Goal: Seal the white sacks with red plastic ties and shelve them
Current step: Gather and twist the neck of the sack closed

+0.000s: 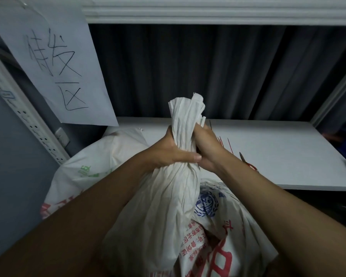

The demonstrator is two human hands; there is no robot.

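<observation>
**Both my hands gripping the gathered neck of a white sack at a shelf**

I am holding a white sack upright in front of me, its mouth bunched into a twisted neck. My left hand is wrapping around that neck from the left, fingers curled tight on the cloth and the thumb lying across the front. My right hand is clasping the same neck from the right, its fingers curling behind the cloth where I cannot see their tips. The crumpled top of the sack is sticking up above my fingers.

Just beyond my right fingers, thin red plastic ties are lying on a white shelf board. Nearer my right wrist, red-handled scissors are resting on the same board, partly hidden by my arm.

Below and to the left of my left fingers, another white sack with green and red print is sitting. Under my right forearm, a printed sack with a blue emblem and red characters is showing.

Behind the shelf, a dark pleated curtain is hanging. Up and left of my fingers, a paper sign with handwritten characters is hanging beside a perforated metal upright.
</observation>
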